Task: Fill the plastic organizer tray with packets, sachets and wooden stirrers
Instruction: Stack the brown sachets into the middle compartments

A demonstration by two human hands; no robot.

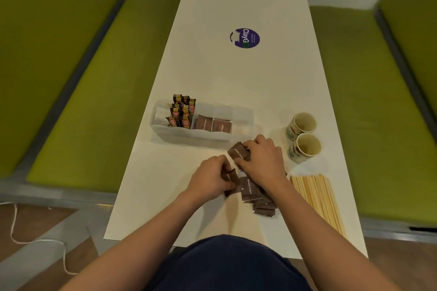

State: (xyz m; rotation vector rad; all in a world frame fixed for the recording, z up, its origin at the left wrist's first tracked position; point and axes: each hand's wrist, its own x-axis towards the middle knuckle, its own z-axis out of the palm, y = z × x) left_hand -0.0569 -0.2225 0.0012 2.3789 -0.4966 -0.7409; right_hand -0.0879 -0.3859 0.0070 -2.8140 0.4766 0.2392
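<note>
A translucent plastic organizer tray [165,129] stands on the white table. Dark coffee stick packets [183,111] stand upright in its left part, and brown sugar sachets [214,125] fill two middle compartments. Its right compartment looks bare. Just in front of the tray lies a loose pile of brown sugar sachets [251,190]. My left hand [208,181] grips a few sachets at the pile's left edge. My right hand [262,160] holds a sachet lifted off the top of the pile. A bundle of wooden stirrers [316,198] lies to the right of the pile.
Two paper cups [303,137] stand right of the tray, beyond the stirrers. A round purple sticker [244,38] is on the table farther away. Green cushioned benches [94,78] flank the narrow table on both sides. A white cord [14,227] lies on the floor at left.
</note>
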